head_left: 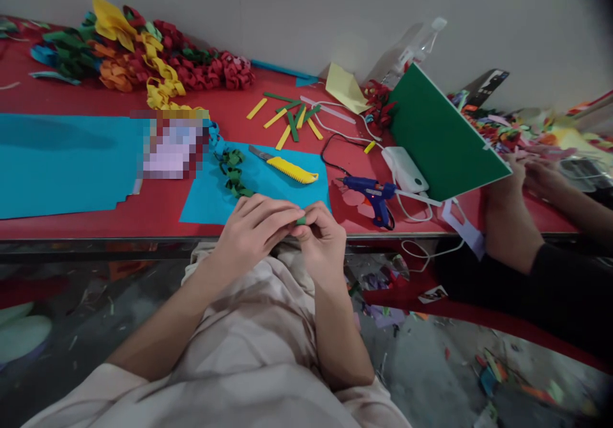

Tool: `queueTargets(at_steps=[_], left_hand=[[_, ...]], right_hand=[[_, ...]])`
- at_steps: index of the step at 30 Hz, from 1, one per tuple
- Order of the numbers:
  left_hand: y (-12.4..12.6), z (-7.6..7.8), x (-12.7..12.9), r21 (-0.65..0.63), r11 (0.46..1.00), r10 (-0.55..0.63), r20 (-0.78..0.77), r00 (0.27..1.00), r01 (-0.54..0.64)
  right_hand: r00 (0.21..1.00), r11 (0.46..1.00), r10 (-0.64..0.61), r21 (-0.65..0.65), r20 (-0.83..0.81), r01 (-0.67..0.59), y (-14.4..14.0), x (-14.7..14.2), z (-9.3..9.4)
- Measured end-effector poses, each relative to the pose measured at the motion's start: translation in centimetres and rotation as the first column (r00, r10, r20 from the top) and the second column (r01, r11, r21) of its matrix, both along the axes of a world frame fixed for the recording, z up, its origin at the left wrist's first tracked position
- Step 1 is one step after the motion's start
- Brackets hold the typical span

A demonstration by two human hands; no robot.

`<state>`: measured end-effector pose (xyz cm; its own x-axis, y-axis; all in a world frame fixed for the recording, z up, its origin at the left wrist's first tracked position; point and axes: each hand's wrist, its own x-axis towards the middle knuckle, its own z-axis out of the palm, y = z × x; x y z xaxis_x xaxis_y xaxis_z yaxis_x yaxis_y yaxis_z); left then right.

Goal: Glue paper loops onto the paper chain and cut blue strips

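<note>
At the table's front edge, my left hand (251, 229) and my right hand (322, 239) meet fingertip to fingertip. Pinched between them is a small green paper strip (301, 221), mostly hidden by the fingers. A dark green paper chain (234, 174) of curled links runs up to my left hand; whether it joins the strip is hidden. Under the chain lies a blue paper sheet (204, 201). On that sheet rests a yellow utility knife (292, 169), its blade pointing left. A blue glue gun (371, 191) lies to the right of my right hand.
Loose yellow and green paper strips (283, 135) lie further back. Colourful paper chains (191, 64) pile up at back left, above blue sheets (62, 166). A green board (440, 134) leans beside a white power bank (405, 169) with cables. A co-worker's hands (522, 172) are at right.
</note>
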<state>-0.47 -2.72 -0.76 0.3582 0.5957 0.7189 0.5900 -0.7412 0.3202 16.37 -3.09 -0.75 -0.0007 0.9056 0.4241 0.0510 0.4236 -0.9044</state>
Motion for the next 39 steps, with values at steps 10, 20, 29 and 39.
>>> queueTargets(at_steps=[10, 20, 29, 39], left_hand=[[1.4, 1.8, -3.9, 0.080, 0.963, 0.266, -0.110, 0.958, -0.258], [11.9, 3.5, -13.1, -0.415, 0.417, 0.604, -0.538, 0.588, -0.809], [10.1, 4.4, -11.2, -0.333, 0.484, 0.645, -0.489, 0.587, -0.809], [0.0, 1.2, -0.9, -0.127, 0.988, -0.104, -0.141, 0.985, 0.086]], right_hand=[[0.999, 0.996, -0.013, -0.086, -0.044, 0.009, 0.0, 0.6, -0.6], [0.991, 0.998, -0.059, -0.029, -0.118, 0.056, 0.5, 1.0, -2.7], [0.991, 0.997, -0.049, -0.063, -0.122, 0.042, 0.7, 1.3, -2.6], [1.000, 0.999, 0.005, -0.038, 0.025, -0.004, 0.4, 0.0, 0.2]])
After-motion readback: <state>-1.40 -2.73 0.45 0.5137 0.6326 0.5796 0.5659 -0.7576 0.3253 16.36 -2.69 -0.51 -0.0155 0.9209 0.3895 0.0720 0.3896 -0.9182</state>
